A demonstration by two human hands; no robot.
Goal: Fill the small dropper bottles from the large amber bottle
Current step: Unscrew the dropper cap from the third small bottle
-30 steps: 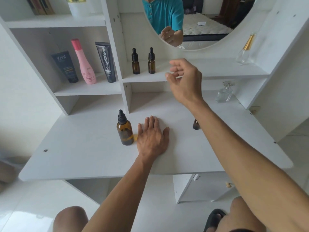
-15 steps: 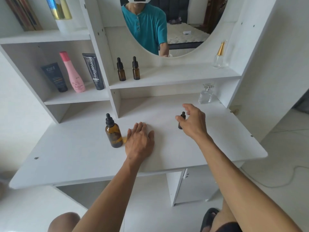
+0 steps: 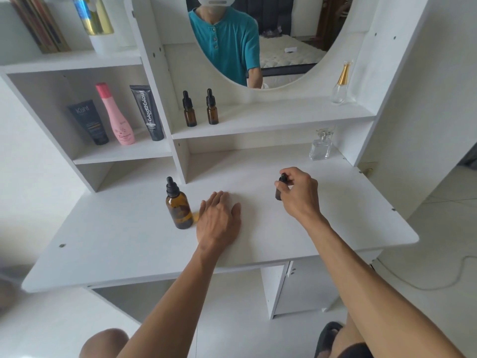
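On the white desk [image 3: 361, 215], right hand [image 3: 299, 195] grips a small dropper bottle [image 3: 280, 188]; left hand [image 3: 219, 218] lies flat beside the large amber bottle [image 3: 179, 206].

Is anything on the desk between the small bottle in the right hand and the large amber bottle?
Only the left hand: it lies flat on the desk just right of the large amber bottle, across the straight path from the small bottle that the right hand grips. No other object sits between them.
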